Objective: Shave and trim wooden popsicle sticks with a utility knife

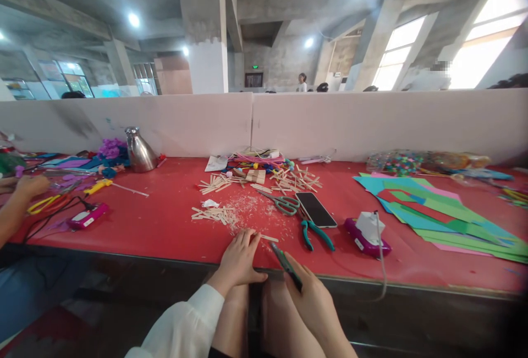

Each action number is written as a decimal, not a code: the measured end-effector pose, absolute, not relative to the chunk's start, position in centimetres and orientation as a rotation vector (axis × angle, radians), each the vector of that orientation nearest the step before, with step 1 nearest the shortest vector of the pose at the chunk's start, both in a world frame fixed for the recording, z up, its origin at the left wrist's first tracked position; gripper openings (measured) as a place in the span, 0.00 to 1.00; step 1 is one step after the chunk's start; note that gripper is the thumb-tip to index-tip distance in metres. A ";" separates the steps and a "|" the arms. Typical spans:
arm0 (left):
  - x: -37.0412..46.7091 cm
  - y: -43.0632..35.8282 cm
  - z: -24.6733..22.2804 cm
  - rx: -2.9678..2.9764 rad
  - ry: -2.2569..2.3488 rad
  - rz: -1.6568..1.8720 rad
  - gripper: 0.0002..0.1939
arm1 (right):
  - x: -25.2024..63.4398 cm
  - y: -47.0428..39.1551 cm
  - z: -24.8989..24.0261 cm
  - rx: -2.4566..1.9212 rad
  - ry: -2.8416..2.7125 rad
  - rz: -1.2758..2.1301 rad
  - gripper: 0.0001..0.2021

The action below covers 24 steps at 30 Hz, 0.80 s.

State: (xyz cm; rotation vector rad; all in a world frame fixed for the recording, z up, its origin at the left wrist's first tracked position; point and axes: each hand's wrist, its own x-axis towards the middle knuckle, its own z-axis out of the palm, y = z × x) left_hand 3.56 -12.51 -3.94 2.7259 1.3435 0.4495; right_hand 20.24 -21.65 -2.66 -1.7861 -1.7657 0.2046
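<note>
- Our left hand (239, 259) lies open and flat, palm down, at the near edge of the red bench (165, 220). Its fingertips touch a short wooden stick (269, 238).
- Our right hand (310, 300) is closed around a dark-handled cutter (286, 264). The tool points up and to the left, toward the stick, with its tip just beside the left fingers.
- Sawdust and chips (247, 209) lie on the bench just beyond the left hand, with a small bundle of cut sticks (210, 214) to their left.
- A larger scatter of sticks (284, 179) lies farther back.
- Scissors (284, 203), a phone (315, 209) lying face up and teal-handled pliers (315, 232) lie close together, right of the sawdust.
- A pink glue gun (365, 237) sits right of the pliers, with a white scrap on top of it.
- Containers: a metal jug (139, 152) stands at the back left; we cannot see its contents. A clear bag (396, 161) at the back right holds small coloured pieces.
- Coloured paper sheets (445, 209) overlap on the right.
- Another person's hand (28, 186) rests on the bench at the far left.
</note>
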 end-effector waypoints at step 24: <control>3.2 -12.8 -3.0 2.685 1.334 0.294 0.51 | 22.4 -19.6 -2.8 -1.997 -1.765 0.011 0.19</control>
